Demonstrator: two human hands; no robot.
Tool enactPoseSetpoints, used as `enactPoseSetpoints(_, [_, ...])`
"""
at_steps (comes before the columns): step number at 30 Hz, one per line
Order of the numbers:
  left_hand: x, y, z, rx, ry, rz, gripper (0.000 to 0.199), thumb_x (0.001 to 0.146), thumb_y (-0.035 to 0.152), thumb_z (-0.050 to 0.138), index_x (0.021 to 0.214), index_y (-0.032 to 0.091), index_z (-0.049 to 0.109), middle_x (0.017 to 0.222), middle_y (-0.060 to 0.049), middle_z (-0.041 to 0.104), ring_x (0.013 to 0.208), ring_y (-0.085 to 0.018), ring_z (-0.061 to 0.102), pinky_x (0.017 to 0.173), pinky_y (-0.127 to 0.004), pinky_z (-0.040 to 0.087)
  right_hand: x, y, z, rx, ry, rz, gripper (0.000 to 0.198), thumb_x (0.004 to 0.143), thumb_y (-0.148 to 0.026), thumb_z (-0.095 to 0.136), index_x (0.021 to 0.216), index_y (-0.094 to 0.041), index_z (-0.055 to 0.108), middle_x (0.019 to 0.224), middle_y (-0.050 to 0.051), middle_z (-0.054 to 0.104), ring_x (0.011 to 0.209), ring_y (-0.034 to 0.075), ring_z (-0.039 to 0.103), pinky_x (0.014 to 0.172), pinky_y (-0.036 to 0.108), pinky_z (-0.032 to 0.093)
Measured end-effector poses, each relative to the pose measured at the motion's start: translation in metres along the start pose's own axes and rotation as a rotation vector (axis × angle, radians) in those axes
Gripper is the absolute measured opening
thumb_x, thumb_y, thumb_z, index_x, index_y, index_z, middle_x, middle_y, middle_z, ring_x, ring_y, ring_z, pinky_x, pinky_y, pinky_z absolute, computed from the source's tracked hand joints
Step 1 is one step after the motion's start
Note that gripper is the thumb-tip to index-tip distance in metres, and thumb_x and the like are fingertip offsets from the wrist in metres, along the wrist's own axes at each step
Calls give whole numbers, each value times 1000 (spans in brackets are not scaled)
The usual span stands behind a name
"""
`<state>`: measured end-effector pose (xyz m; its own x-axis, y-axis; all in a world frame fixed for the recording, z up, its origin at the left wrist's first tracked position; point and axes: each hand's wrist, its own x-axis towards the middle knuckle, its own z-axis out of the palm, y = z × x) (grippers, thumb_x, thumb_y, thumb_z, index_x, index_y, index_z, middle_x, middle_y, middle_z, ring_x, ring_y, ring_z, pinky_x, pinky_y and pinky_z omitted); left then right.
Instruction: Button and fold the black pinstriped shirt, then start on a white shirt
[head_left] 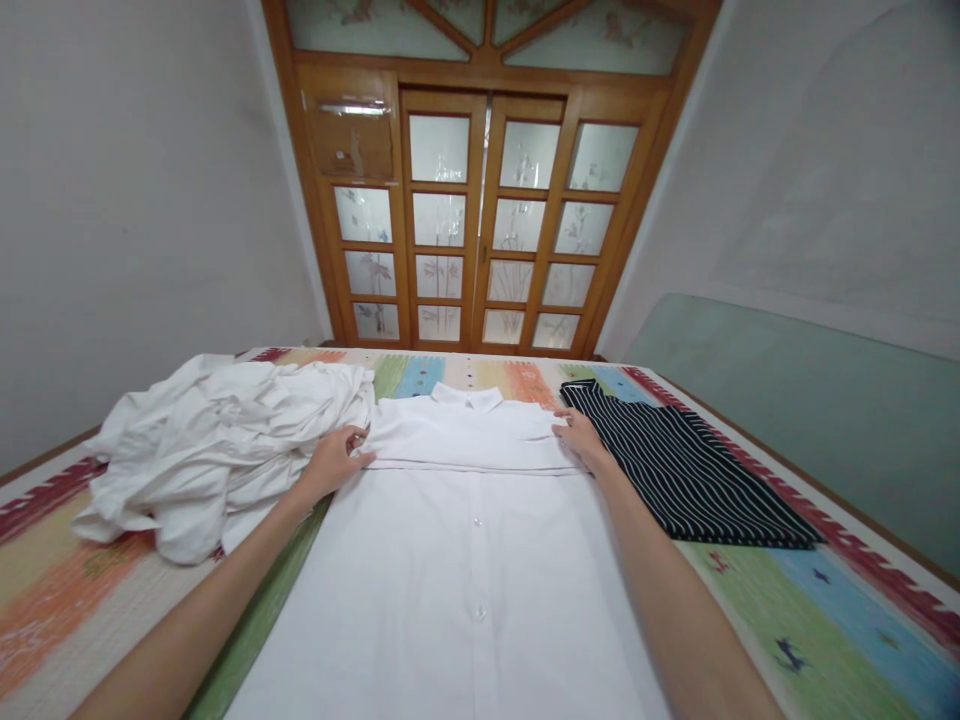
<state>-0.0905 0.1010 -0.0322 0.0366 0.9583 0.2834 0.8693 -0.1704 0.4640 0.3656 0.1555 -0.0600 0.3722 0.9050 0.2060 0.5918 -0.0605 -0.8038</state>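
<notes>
A white button-up shirt (480, 560) lies front up and flat, its collar (466, 397) at the far end. Across its chest runs a folded band of the same white cloth, with a crease along its near edge. My left hand (337, 460) is at the left edge of this band, thumb on the cloth and fingers curled at the edge. At the opposite edge, my right hand (581, 438) pinches the cloth between thumb and fingers. The undersides of both edges are hidden.
Crumpled white cloth (232, 440) is heaped on the left. A black garment with white stripes (690, 460) lies folded on the right. Underneath is a colourful patterned cover (750, 600). A pale green panel (810, 400) stands along the right wall; wooden glass-paned doors (480, 200) are behind.
</notes>
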Motion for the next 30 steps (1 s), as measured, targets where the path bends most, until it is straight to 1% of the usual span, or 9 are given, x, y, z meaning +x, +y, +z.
enactPoseSetpoints(6, [-15,-1,-2,-65,85,144,27,74,43,55,84,19,65,70,-2,62,64,-18,56,65,-30,44,-7,-4,1,-142,44,-55,30,72,-15,53,100,-17,65,96,7,69,91,22,64,81,30,46])
enactPoseSetpoints(9, [-23,-2,-3,-71,138,197,25,78,44,53,78,20,61,69,-2,60,64,-18,54,65,-30,44,-14,-8,3,-194,69,-76,33,77,-15,49,105,-16,65,107,10,69,99,24,63,88,30,44])
enactPoseSetpoints(13, [-30,-3,-6,-60,188,246,26,79,45,53,69,21,54,67,-2,57,64,-18,53,66,-31,44,-23,-12,5,-274,82,-95,36,81,-15,45,112,-17,64,107,11,70,101,25,63,89,31,43])
enactPoseSetpoints(16, [-31,-4,-10,-57,177,258,27,79,45,53,65,22,52,66,-1,57,63,-17,52,65,-30,44,-26,-14,4,-313,79,-101,37,82,-15,44,114,-17,64,104,10,71,98,25,63,87,31,43])
enactPoseSetpoints(19, [-28,-3,-12,-55,115,259,32,78,46,52,57,22,49,68,-2,59,64,-17,54,65,-30,43,-26,-13,4,-322,80,-118,37,82,-15,44,113,-18,65,102,9,71,96,25,64,87,30,43])
enactPoseSetpoints(22, [-22,2,-13,-29,95,173,39,79,49,50,51,21,47,67,-3,62,64,-17,56,66,-30,43,-25,-11,5,-324,91,-127,37,81,-15,44,111,-18,65,98,8,71,94,24,64,87,29,44])
enactPoseSetpoints(25, [-10,11,-12,40,190,-4,38,81,50,48,55,22,49,59,-1,60,62,-17,56,65,-29,43,-24,-9,6,-319,103,-136,35,81,-15,44,108,-19,66,96,7,71,92,23,64,86,29,44])
enactPoseSetpoints(27, [2,19,-12,71,224,-102,32,81,46,51,61,22,52,62,-1,63,64,-18,59,66,-28,43,-24,-9,6,-312,109,-146,34,81,-15,45,107,-19,66,96,7,71,92,23,64,86,29,44])
enactPoseSetpoints(30, [23,32,-9,93,135,-182,23,80,42,55,75,21,61,77,-4,71,76,-20,65,70,-27,46,-24,-10,6,-310,107,-140,34,81,-16,45,107,-19,66,96,7,71,92,23,64,86,29,44])
